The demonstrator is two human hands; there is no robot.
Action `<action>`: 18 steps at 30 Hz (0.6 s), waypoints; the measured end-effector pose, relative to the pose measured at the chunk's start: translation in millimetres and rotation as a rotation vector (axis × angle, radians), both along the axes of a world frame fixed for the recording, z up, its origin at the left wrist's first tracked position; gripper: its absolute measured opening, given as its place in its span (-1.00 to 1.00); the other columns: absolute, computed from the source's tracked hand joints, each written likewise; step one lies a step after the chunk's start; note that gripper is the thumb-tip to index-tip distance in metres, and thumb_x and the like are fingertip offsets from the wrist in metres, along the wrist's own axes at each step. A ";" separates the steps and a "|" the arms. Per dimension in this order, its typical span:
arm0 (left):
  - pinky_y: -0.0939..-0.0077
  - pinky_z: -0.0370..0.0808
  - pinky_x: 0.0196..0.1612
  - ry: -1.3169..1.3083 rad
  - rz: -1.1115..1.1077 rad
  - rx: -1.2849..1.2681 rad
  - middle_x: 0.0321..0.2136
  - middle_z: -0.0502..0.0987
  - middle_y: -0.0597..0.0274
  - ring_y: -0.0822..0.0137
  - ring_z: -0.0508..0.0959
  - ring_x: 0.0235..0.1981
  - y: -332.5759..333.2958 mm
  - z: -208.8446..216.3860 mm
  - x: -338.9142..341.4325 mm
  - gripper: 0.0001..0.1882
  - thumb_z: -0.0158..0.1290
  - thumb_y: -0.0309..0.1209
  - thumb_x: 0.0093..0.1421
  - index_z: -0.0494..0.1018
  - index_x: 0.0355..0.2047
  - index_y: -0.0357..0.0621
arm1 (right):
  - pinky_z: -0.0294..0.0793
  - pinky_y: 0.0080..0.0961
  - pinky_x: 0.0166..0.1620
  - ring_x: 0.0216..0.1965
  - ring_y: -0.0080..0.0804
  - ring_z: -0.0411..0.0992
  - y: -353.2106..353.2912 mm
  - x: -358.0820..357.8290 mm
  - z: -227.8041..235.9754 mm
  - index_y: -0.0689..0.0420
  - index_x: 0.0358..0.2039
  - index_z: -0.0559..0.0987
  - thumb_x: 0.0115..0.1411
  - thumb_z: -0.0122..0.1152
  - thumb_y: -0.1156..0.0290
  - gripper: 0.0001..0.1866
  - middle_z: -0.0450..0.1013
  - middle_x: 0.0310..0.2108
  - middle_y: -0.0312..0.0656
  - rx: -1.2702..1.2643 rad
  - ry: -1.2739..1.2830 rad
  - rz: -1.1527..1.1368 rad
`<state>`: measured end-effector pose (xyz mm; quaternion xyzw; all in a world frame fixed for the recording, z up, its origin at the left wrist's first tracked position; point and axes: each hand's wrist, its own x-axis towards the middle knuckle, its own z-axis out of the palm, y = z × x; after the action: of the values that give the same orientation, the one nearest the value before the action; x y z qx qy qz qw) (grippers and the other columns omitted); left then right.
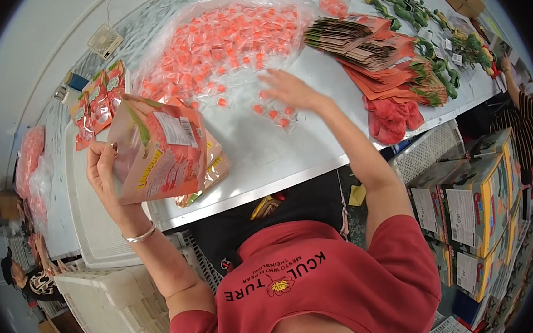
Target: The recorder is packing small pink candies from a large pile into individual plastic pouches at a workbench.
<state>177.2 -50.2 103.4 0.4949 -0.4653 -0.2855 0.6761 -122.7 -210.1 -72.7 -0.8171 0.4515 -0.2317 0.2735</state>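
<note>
A printed pink-red pouch (169, 158) is upright in my left hand (102, 170), its edge pinched between thumb and fingers. Beneath and behind it, another shiny pouch (218, 170) lies on the metal table (246, 149). My right hand (290, 89) hovers over the tabletop, slightly blurred, with fingers stretched out and nothing visible in them. Close below that hand lie several loose small clear packets (275, 117) with orange-red contents. Beyond both hands spreads a big heap of the same packets (225, 38) on a clear plastic sheet. The inside of the held pouch is hidden.
Stacked flat pouches (376, 51) and a red cloth (393, 119) sit to the right, beside green bundles (405, 5). Filled pouches (101, 98) stand left near a white tray (84, 193). Boxes (470, 207) are piled at lower right. Other people (516, 112) are at both sides.
</note>
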 end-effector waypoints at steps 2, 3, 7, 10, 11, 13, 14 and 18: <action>0.78 0.17 -0.45 0.002 -0.018 -0.012 -0.59 0.24 0.45 0.65 0.20 -0.55 -6.1 -4.4 -1.9 -0.83 -0.07 -0.42 0.16 0.23 -0.56 -0.11 | 0.06 -0.32 0.19 0.17 -0.19 0.13 23.8 17.1 -10.4 -0.14 0.10 0.35 0.16 -0.01 0.02 -0.51 0.23 0.11 -0.10 -0.262 0.351 -0.047; 0.78 0.17 -0.44 0.003 -0.033 -0.009 -0.58 0.25 0.45 0.65 0.21 -0.54 -11.1 -7.2 -8.1 -0.83 -0.07 -0.40 0.16 0.25 -0.55 -0.11 | 0.18 -0.30 0.08 0.10 -0.17 0.20 30.3 19.6 -23.1 -0.16 0.01 0.42 0.13 0.02 -0.01 -0.55 0.29 0.04 -0.12 -0.448 0.326 -0.018; 0.74 0.20 -0.41 0.001 -0.092 -0.008 -0.55 0.28 0.46 0.63 0.23 -0.51 -27.4 -11.4 -34.5 -0.85 -0.06 -0.40 0.16 0.29 -0.54 -0.11 | 0.37 -0.30 -0.30 -0.19 -0.22 0.39 20.6 21.4 -49.8 -0.08 -0.30 0.52 0.04 0.14 0.05 -0.71 0.43 -0.23 -0.22 -0.325 0.289 -0.101; 0.69 0.22 -0.41 -0.007 -0.177 0.081 -0.55 0.29 0.48 0.59 0.25 -0.50 -38.3 -17.1 -60.3 -0.87 -0.08 -0.40 0.18 0.30 -0.51 -0.10 | 0.32 -0.45 -0.51 -0.51 -0.40 0.37 0.2 2.7 -49.4 0.02 -0.49 0.48 0.09 0.13 0.17 -0.80 0.40 -0.55 -0.32 -0.262 -0.083 -0.383; 0.68 0.23 -0.41 -0.063 -0.261 0.142 -0.55 0.29 0.48 0.58 0.26 -0.50 -44.3 -23.2 -65.7 -0.87 -0.09 -0.40 0.19 0.30 -0.50 -0.12 | 0.31 -0.51 -0.51 -0.56 -0.46 0.34 -7.4 -1.1 -41.7 0.03 -0.52 0.47 0.12 0.10 0.20 -0.80 0.34 -0.63 -0.35 -0.064 -0.475 -0.468; 0.63 0.24 -0.45 -0.292 -0.238 0.082 -0.59 0.28 0.41 0.55 0.26 -0.53 -57.5 -35.4 -80.1 -0.84 -0.12 -0.40 0.20 0.28 -0.50 -0.17 | 0.30 -0.61 -0.53 -0.62 -0.57 0.29 -18.3 -11.2 12.5 0.05 -0.53 0.47 0.17 0.06 0.24 -0.79 0.28 -0.68 -0.40 0.321 -1.184 -0.253; 0.63 0.24 -0.45 -0.292 -0.223 0.073 -0.59 0.28 0.41 0.55 0.26 -0.53 -62.5 -39.9 -87.5 -0.84 -0.12 -0.40 0.20 0.28 -0.50 -0.17 | 0.29 -0.64 -0.54 -0.63 -0.61 0.26 -16.6 -21.1 53.1 0.05 -0.50 0.49 0.19 0.04 0.25 -0.80 0.29 -0.64 -0.43 0.502 -1.475 0.040; 0.54 0.29 -0.51 -0.395 -0.254 0.069 -0.64 0.30 0.26 0.51 0.29 -0.58 -88.6 -56.5 -122.9 -0.82 -0.14 -0.41 0.20 0.25 -0.50 -0.25 | 0.28 -0.60 -0.50 -0.55 -0.57 0.28 16.7 40.9 158.4 0.06 -0.39 0.49 0.22 -0.03 0.24 -0.80 0.35 -0.52 -0.39 0.019 -1.323 -0.204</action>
<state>54.4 -138.9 46.9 0.5016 -0.6370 -0.2817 0.5131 -81.7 -193.5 85.7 -0.4536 0.2659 -0.7047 0.4764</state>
